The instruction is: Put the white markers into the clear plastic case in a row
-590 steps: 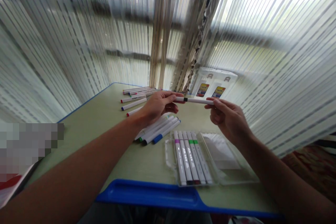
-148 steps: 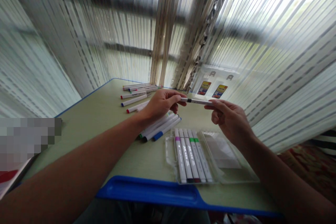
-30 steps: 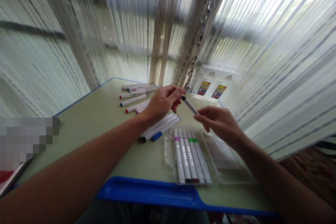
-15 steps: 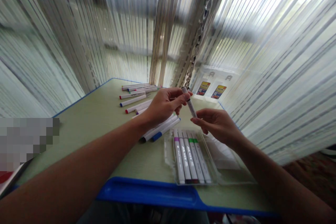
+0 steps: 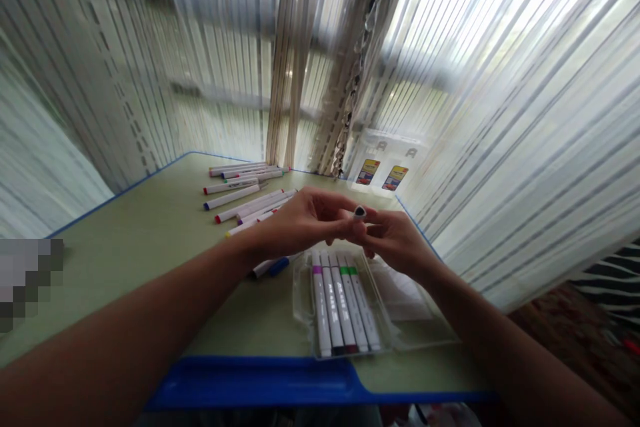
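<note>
Between the fingertips of my left hand (image 5: 310,219) and my right hand (image 5: 397,240) is a white marker (image 5: 359,212), its dark end turned toward me. Both hands are closed on it, touching each other above the table; most of its barrel is hidden. Just below them lies a clear plastic case (image 5: 387,333) holding several white markers (image 5: 343,307) side by side, with purple and green bands near their far ends. Left of my hands, loose white markers (image 5: 250,205) with red, blue and other coloured ends lie on the table, partly covered by my left forearm.
The pale green table (image 5: 150,213) has a blue rim and a blue tray (image 5: 250,377) along its near edge. Two clear cases with printed labels (image 5: 367,172) stand at the far right edge, against a striped curtain (image 5: 220,67). A blurred-out block (image 5: 25,273) sits at left.
The marker has turned from slanting upright to pointing its end at me. My hands have come together around it. The whole view has shifted, moving the table slightly left.
</note>
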Motion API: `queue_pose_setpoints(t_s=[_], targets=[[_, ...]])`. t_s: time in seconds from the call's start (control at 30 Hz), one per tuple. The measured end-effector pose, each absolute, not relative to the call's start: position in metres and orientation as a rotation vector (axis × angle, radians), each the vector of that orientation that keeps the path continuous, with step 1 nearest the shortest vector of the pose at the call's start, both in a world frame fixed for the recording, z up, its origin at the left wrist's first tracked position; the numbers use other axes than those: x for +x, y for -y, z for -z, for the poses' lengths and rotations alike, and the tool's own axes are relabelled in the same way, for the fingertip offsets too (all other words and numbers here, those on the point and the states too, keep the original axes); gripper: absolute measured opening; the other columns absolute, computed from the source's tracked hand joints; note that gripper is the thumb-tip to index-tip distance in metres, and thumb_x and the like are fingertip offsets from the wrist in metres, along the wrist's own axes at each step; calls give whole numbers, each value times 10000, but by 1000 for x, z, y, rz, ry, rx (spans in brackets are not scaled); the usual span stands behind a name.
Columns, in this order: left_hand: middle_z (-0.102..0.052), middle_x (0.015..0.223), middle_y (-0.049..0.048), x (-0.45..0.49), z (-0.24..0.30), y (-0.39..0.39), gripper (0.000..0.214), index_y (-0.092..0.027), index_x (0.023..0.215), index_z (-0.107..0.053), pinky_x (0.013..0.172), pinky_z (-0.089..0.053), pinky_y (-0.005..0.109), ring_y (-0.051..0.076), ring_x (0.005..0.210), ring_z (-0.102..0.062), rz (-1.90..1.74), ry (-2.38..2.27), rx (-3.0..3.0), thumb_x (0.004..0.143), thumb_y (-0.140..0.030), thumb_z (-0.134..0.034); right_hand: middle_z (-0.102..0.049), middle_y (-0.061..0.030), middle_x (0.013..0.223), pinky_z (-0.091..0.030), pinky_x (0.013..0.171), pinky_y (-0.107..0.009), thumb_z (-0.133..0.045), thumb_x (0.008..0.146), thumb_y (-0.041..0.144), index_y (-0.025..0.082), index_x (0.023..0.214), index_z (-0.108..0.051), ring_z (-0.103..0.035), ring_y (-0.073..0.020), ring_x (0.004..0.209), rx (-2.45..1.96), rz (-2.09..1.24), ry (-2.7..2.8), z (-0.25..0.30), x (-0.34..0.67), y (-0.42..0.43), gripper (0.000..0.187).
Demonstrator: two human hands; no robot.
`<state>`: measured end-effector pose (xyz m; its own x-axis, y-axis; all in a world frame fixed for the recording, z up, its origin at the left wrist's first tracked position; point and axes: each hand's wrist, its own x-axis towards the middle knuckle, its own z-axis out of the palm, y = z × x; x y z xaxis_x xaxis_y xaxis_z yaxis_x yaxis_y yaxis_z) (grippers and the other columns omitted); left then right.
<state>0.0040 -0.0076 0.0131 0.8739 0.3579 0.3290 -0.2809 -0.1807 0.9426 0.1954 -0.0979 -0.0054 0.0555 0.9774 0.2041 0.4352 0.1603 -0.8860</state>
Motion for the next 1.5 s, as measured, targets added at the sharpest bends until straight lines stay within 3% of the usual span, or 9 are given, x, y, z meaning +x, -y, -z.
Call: queue_pose_setpoints(t_s=[0.27,0.5,0.8,1.1,1.37,1.5], targets=[[-520,617,-32,3,-16,10,279,-165,1089,-775,491,-279,198,64,542,-390,-445,-17,1667,817,-222,-745,-569,22,474,-367,387,-197,-855,675,365,142,682,-678,-512,-93,415,-1393,-782,1506,0,192,100,284],[-444,590,-60,3,-17,11,278,-150,1043,-780,485,-267,186,54,535,-354,-402,-3,1674,780,-238,-782,-605,12,531,-370,406,-196,-791,722,316,112,859,-756,-506,-83,433,-1428,-718,1539,2,195,99,249],[-458,595,-57,2,-17,8,290,-150,1060,-776,473,-270,173,45,531,-357,-444,-9,1667,789,-253,-786,-575,25,519,-348,416,-205,-795,739,372,122,906,-745,-502,-89,439,-1471,-732,1508,10,204,95,304],[-617,643,-17,-3,-15,-5,266,-152,1054,-775,543,-394,176,58,581,-513,-597,-140,1656,798,-223,-781,-644,0,595,-371,402,-196,-828,698,396,124,892,-750,-524,-78,441,-1568,-688,1408,6,202,93,343],[-610,634,-11,-2,-14,-9,299,-144,1061,-773,537,-409,200,72,573,-516,-659,-175,1650,791,-272,-785,-600,21,523,-361,399,-192,-825,705,378,122,880,-752,-515,-77,425,-1583,-655,1380,6,202,95,319],[-583,650,-20,1,-10,-15,339,-131,1058,-762,533,-441,232,72,535,-502,-868,-311,1547,785,-330,-787,-633,7,600,-361,385,-198,-824,709,381,126,850,-747,-499,-62,416,-1500,-626,1344,6,202,94,302]])
